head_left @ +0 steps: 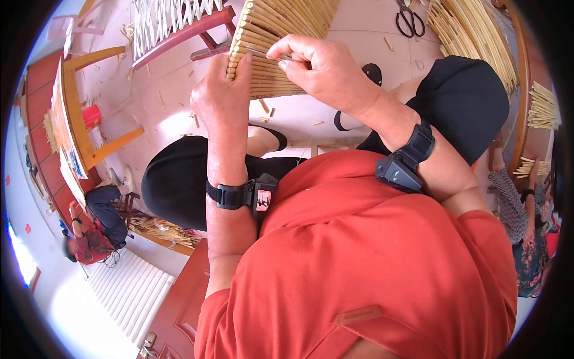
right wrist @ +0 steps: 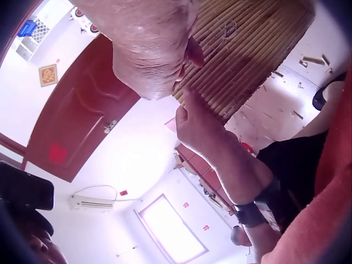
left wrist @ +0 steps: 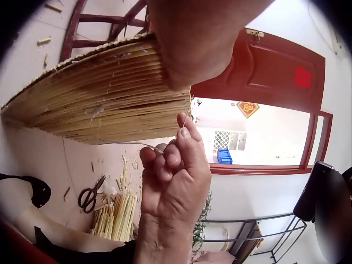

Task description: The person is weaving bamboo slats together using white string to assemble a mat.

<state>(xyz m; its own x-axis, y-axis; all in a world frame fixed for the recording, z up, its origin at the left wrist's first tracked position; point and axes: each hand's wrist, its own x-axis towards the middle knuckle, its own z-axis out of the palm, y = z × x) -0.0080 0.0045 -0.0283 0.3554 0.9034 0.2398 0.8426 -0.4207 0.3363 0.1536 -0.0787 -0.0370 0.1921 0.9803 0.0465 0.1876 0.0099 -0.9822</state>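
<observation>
A panel of thin tan stalks laid side by side (head_left: 287, 18) (left wrist: 82, 104) (right wrist: 247, 44) is held up in front of the body. At its near left corner my left hand (head_left: 221, 96) (right wrist: 201, 126) grips the edge, thumb on the stalks. My right hand (head_left: 332, 72) (left wrist: 176, 181) is just right of that corner, fingers curled, pinching a thin thread (left wrist: 129, 143) that runs to the panel. The near hand in the right wrist view (right wrist: 148, 49) hides its own fingertips. Pale thread shows on the panel's face.
Black scissors (head_left: 410, 23) (left wrist: 91, 195) lie on the floor near bundled stalks (head_left: 472, 36) (left wrist: 116, 217). Stalk scraps are scattered about. A dark red wooden frame (head_left: 179, 39) stands left of the panel, a yellow wooden frame (head_left: 75, 113) further left. Other people sit at both sides.
</observation>
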